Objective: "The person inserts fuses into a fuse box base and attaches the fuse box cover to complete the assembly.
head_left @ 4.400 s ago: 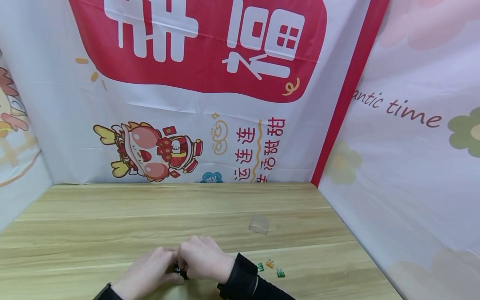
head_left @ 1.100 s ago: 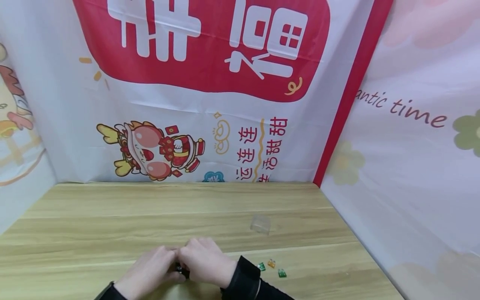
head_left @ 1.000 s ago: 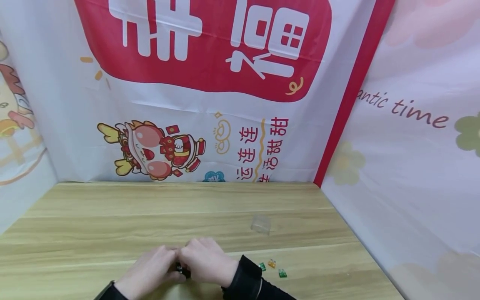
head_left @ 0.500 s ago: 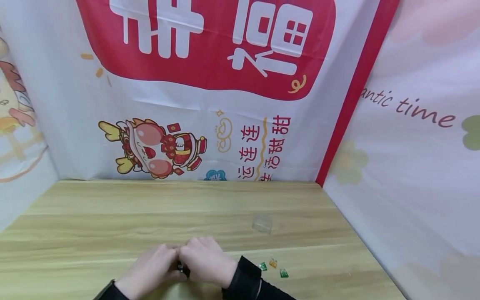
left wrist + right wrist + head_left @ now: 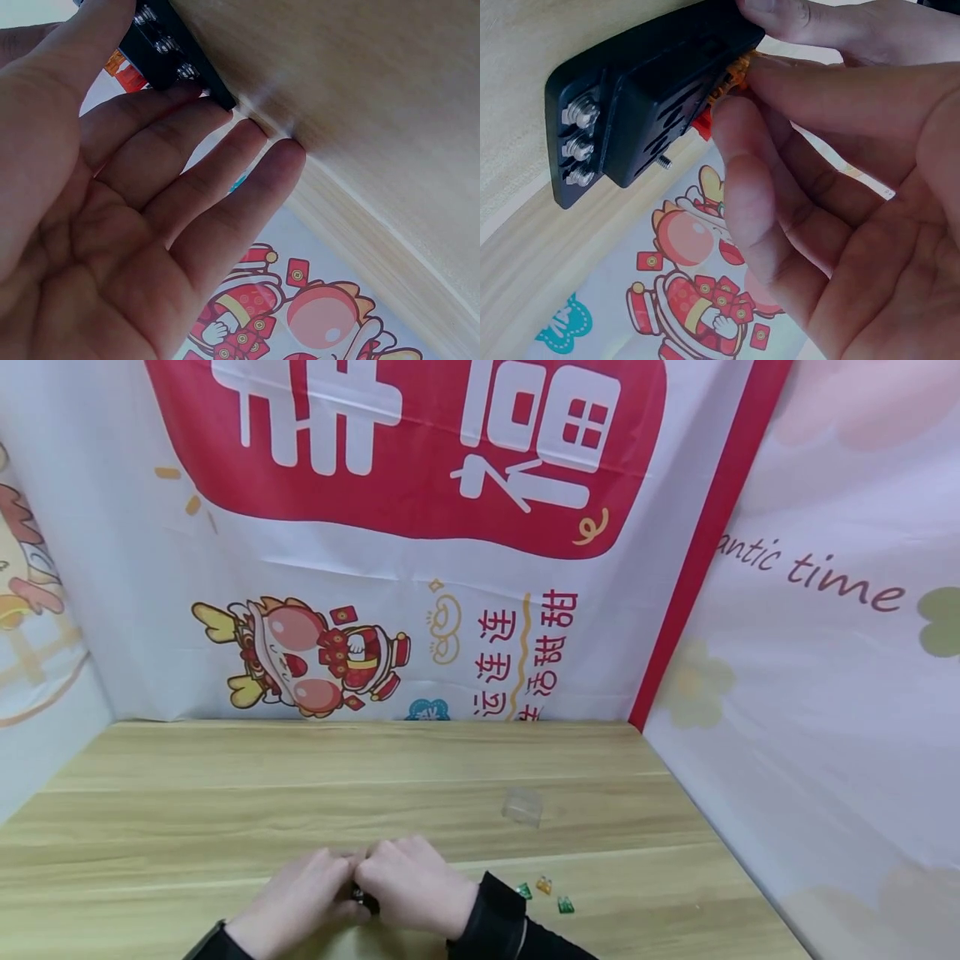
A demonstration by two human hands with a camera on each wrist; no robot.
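Note:
A black fuse block (image 5: pixel 641 112) with screw terminals sits tilted at the table's front, mostly hidden by both hands in the head view. My left hand (image 5: pixel 296 893) holds one end of it between thumb and fingers; its other fingers extend along the table in the left wrist view. With thumb and forefinger, my right hand (image 5: pixel 416 885) pinches an orange blade fuse (image 5: pixel 739 71) at the block's slots. Close beside that, a red blade fuse (image 5: pixel 703 126) sticks out of the block. The fuse's blades are hidden.
To the right of my right sleeve lie two green blade fuses (image 5: pixel 566 905) and an orange one (image 5: pixel 543 885). A clear plastic cover (image 5: pixel 522 807) rests farther back on the wooden table (image 5: pixel 225 810). Printed cloths (image 5: pixel 450 560) hang behind and at the sides.
The head view has shifted slightly. Both hands stay together at the fuse block in nearly the same pose; the loose fuses and the cover have not moved on the table.

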